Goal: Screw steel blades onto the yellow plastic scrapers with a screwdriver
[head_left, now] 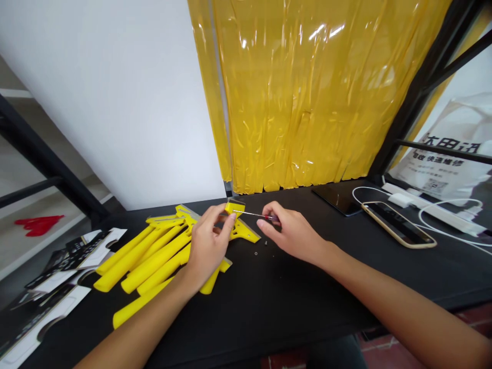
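My left hand [207,243] is closed on a yellow scraper [234,207], pinching it by its head near the thin pale blade. In my right hand [294,230] is a screwdriver [251,213], its handle mostly covered by the fingers. The thin metal shaft points left and its tip meets the yellow head, though the exact contact is too small to make out. Beneath and left of my left hand lies a pile of several yellow scrapers [157,259], handles toward me. A small screw [265,243] and a small ring-like part [255,253] rest on the black table below the screwdriver.
Black-and-white card packaging [73,266] is stacked at the left. A phone [400,224], a dark flat tablet-like device [338,199] and a power strip [434,207] with white cables lie at the right. A yellow plastic curtain [307,102] hangs behind the black table [307,312].
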{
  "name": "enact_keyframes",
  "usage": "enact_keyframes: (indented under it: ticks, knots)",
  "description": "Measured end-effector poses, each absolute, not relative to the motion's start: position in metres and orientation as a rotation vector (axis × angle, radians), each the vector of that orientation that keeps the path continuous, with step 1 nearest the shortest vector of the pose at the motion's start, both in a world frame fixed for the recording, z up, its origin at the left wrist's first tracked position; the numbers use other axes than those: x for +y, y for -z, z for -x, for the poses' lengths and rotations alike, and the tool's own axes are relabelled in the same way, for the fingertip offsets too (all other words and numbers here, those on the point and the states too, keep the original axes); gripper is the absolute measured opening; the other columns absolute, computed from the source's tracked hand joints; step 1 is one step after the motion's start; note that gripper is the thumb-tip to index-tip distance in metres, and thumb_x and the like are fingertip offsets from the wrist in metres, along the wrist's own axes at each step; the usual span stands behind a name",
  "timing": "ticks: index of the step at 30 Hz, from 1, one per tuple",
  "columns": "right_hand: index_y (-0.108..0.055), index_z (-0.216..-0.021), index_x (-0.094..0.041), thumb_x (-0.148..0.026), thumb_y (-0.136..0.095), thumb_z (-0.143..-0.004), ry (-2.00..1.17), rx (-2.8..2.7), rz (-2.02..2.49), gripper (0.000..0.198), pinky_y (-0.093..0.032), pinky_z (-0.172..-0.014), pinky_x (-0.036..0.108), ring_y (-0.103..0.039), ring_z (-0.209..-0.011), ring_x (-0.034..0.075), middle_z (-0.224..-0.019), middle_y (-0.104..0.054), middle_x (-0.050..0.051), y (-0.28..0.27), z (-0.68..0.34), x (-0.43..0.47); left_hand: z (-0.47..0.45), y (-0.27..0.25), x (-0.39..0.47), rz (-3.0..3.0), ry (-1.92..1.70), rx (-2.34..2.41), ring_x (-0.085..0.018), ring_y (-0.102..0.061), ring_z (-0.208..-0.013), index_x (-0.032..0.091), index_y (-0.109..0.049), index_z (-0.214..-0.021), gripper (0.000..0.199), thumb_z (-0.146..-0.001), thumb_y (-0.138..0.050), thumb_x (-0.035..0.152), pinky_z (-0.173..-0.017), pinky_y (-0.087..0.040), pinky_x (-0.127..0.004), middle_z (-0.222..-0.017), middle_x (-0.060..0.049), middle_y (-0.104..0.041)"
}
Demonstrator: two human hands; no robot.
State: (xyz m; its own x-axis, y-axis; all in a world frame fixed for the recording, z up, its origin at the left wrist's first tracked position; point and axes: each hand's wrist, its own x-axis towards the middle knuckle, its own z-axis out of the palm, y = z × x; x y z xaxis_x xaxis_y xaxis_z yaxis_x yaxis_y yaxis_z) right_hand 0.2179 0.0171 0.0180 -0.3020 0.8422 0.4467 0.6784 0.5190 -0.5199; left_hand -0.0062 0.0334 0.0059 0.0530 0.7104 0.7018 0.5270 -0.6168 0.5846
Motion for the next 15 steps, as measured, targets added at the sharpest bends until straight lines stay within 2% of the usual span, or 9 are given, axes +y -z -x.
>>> enact_keyframes:
  ticks: [3,8,12,15]
  knots:
    - [-0.049,-0.105,-0.023,-0.041,-0.050,-0.098,-0.342,-2.037,1.211,0.019,-0.039,-0.062,0.028,-0.060,-0.067,0.016,-0.081,-0.065,0.000,-0.0169,-0.2185,0.0167,0.0057,-0.0055,0.0337,-2.110,-1.618,1.278,-0.015,-0.069,-0.071,0.022,-0.065,-0.112,0.023,-0.091,-0.065,0.032,-0.051,-0.053,-0.022,-0.096,-0.003,-0.068]
    - [-0.055,-0.097,-0.022,-0.040,-0.042,-0.103,-0.205,-2.082,1.181,0.023,-0.039,-0.067,0.029,-0.061,-0.073,0.017,-0.083,-0.067,0.001,-0.0131,-0.2223,0.0214,0.0054,-0.0032,0.0350,-2.095,-1.603,1.314,-0.015,-0.071,-0.070,0.021,-0.064,-0.112,0.026,-0.089,-0.068,0.032,-0.050,-0.052,-0.021,-0.092,-0.003,-0.070]
    - [-0.057,-0.093,-0.022,-0.038,-0.037,-0.105,-0.195,-2.102,1.177,0.028,-0.040,-0.070,0.029,-0.062,-0.075,0.017,-0.082,-0.066,0.002,-0.0154,-0.2217,0.0210,0.0048,-0.0040,0.0336,-2.091,-1.546,1.338,-0.017,-0.072,-0.074,0.021,-0.064,-0.105,0.021,-0.087,-0.070,0.032,-0.052,-0.052,-0.022,-0.094,-0.003,-0.072]
    - [-0.054,-0.100,-0.023,-0.042,-0.047,-0.100,-0.267,-2.067,1.171,0.021,-0.042,-0.067,0.028,-0.062,-0.073,0.017,-0.082,-0.065,0.001,-0.0178,-0.2191,0.0168,0.0058,-0.0039,0.0334,-2.079,-1.534,1.346,-0.018,-0.072,-0.075,0.022,-0.063,-0.106,0.022,-0.088,-0.068,0.033,-0.052,-0.052,-0.023,-0.093,-0.004,-0.072]
